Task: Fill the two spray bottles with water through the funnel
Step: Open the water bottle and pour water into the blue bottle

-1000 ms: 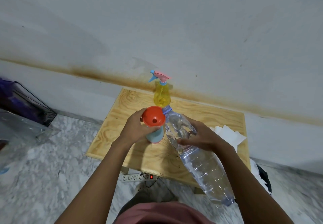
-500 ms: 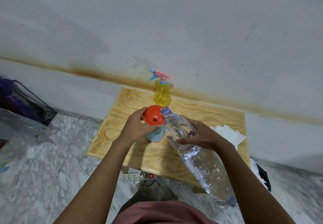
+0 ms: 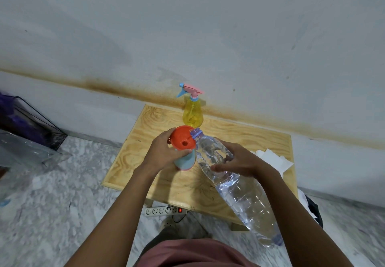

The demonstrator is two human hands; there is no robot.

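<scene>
Left hand (image 3: 160, 154): wrapped round the neck of the blue spray bottle (image 3: 185, 161) just under the orange funnel (image 3: 183, 138); likely there to keep the funnel seated and the bottle from tipping.
Orange funnel: seated in the blue bottle's open neck, bowl up.
Right hand (image 3: 239, 160): curled over the shoulder of the clear water bottle (image 3: 235, 185), gripping close to the mouth, probably for aim.
Clear water bottle: tilted, base raised toward the person, mouth at the funnel's rim; already pouring or not, cannot tell.
Blue spray bottle: standing on the wooden table (image 3: 250, 141), near its middle.
Yellow spray bottle (image 3: 192, 114): upright at the table's back edge, trigger head on, clear of the pour.
White tissues (image 3: 273, 158): on the table's right side, presumably for spills.
</scene>
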